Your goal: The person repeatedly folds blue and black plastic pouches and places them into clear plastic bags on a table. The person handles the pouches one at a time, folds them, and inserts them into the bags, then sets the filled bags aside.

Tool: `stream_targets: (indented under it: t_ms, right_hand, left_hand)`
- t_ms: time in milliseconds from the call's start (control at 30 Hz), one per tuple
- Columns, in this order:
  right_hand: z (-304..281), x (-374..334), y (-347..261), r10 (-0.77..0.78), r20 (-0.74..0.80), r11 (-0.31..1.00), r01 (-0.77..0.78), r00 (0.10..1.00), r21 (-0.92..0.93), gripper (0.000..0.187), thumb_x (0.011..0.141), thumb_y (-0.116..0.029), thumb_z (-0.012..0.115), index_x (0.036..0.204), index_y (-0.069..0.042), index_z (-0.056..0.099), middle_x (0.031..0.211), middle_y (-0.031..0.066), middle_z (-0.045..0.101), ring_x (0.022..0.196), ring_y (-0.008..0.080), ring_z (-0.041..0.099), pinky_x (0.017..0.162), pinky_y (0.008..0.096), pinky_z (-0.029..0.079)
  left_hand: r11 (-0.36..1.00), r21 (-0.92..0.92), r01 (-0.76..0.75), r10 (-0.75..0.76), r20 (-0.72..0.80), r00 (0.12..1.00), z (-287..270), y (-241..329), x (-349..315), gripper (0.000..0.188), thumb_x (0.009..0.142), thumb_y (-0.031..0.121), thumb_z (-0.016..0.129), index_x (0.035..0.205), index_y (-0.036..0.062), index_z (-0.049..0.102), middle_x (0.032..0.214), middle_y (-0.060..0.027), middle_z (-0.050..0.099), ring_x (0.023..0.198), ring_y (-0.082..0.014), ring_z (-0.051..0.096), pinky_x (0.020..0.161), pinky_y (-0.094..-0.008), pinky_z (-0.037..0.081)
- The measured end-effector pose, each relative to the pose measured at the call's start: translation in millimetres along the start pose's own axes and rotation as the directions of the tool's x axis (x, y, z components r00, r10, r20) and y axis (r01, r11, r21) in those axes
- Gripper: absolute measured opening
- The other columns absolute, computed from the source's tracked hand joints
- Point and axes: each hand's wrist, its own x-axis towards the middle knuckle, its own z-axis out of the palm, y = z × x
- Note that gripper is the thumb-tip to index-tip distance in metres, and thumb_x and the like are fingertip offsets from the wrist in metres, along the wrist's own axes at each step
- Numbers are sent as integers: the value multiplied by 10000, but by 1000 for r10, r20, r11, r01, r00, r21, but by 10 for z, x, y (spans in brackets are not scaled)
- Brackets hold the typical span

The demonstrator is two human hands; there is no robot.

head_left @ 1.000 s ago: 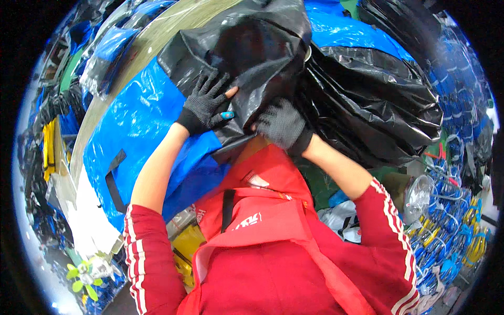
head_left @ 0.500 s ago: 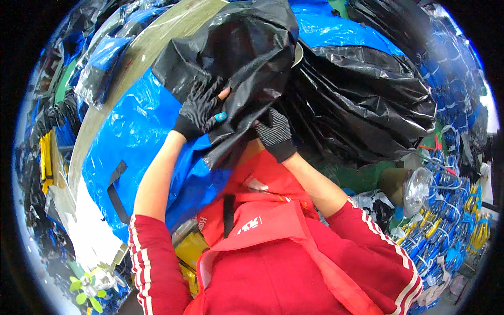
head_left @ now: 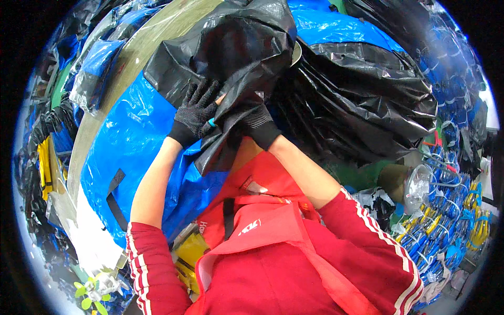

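Observation:
A large, shiny black and blue plastic sheet (head_left: 126,136) lies over the surface before me and hangs toward my lap. My left hand (head_left: 197,110), in a black dotted glove, rests on its black part with the fingers spread. A bare fingertip and a teal band show on that hand, partly behind a fold. My right hand (head_left: 258,125), in a similar glove, reaches under the same black fold, close beside the left. Its fingers are hidden by the plastic. A black strap (head_left: 114,189) is attached to the blue part.
Gathered black plastic (head_left: 362,105) with a blue band spreads to the right. A curved grey table edge (head_left: 100,118) runs along the left. Bundled blue and yellow pieces (head_left: 436,226) are piled at the right. Folded yellow material (head_left: 190,252) lies by my left sleeve.
My right hand has moved left and slipped further under the black fold. My left hand has shifted slightly left, and the fold now covers part of its thumb side.

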Motion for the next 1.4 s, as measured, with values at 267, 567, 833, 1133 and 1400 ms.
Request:
stream_targets:
  t_ms: [267, 567, 833, 1133, 1400]
  right_hand:
    - [154, 154, -96, -175, 175, 495, 240, 969, -835, 357, 894, -289, 580, 1215, -138, 616, 1226, 120, 626, 1169, 347, 532, 1049, 452, 368]
    - [-78, 338, 229, -156, 426, 66, 440, 891, -896, 440, 788, -284, 624, 1218, -190, 606, 1306, 137, 559, 1237, 341, 467, 1081, 454, 337]
    - [208, -292, -497, 140, -179, 941, -187, 974, -282, 280, 926, -150, 596, 1162, -3, 630, 1096, 120, 683, 1011, 221, 623, 905, 332, 486]
    - [58, 464, 296, -319, 285, 492, 415, 904, -765, 371, 834, -305, 671, 1074, -25, 636, 1100, 183, 657, 1023, 344, 605, 920, 399, 461]
    - [309, -63, -688, 3, -164, 758, -109, 987, -643, 228, 818, -200, 627, 935, -6, 653, 943, 213, 678, 918, 357, 647, 786, 396, 503]
  left_hand:
    - [996, -90, 30, -40, -110, 993, 19, -31, 0, 646, 845, 356, 535, 1433, 117, 418, 1554, -139, 268, 1442, -382, 188, 1178, -525, 142]
    - [996, -74, 56, -62, -93, 994, 39, -65, -29, 596, 872, 328, 510, 1427, 130, 428, 1550, -138, 274, 1437, -394, 189, 1175, -519, 157]
    - [998, -42, 36, -37, -14, 999, -67, 2, -45, 718, 822, 514, 495, 1429, 134, 435, 1554, -184, 244, 1436, -419, 181, 1178, -539, 112]
    - [959, -247, 143, -181, -143, 973, 82, -106, -109, 758, 738, 133, 569, 1469, 140, 368, 1533, -167, 294, 1407, -451, 223, 1161, -506, 227]
    - [999, -31, 29, -31, -82, 996, -20, -61, -83, 717, 780, 390, 599, 1427, 128, 434, 1525, -173, 307, 1440, -385, 198, 1189, -511, 104]
